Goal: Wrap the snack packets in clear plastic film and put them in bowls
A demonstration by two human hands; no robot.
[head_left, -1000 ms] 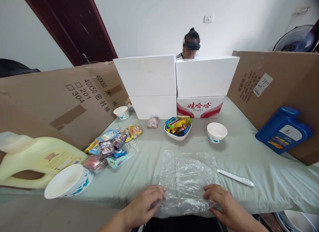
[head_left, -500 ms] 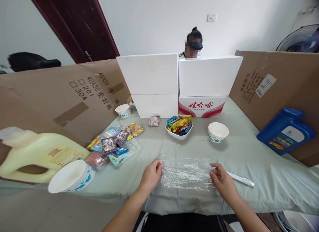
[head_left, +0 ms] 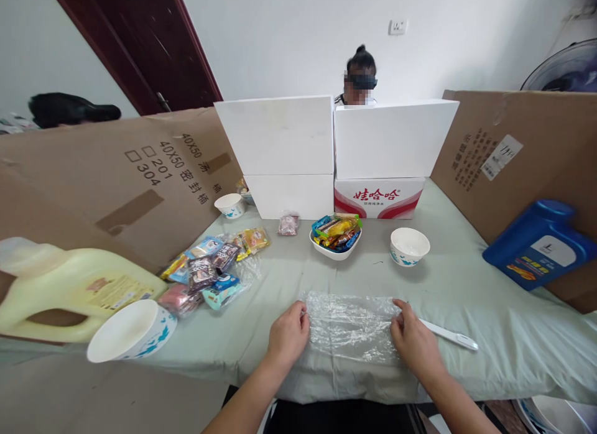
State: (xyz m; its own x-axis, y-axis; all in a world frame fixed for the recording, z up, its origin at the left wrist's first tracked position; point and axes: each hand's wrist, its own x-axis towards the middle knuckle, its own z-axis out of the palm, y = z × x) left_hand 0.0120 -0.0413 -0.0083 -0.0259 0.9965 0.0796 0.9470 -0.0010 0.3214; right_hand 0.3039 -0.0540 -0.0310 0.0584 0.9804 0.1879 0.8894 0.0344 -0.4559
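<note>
Near the front edge of the green cloth [head_left: 280, 278], lower centre, the left hand [head_left: 289, 333] and right hand [head_left: 414, 342] pinch opposite sides of clear plastic film [head_left: 351, 328]. Just right lies a slim white tool [head_left: 453, 336]; a strip of cloth separates film from a snack-filled bowl [head_left: 333, 255], mid-frame.

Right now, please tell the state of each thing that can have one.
Clear plastic: flat, wrinkled
Left hand: curled at plastic's left edge
Right hand: curled at plastic's right edge
White dish: filled with wrapped snacks
Yellow jug: capped
White tool: lying flat, partly hidden
Bowl right of dish: upright
</note>
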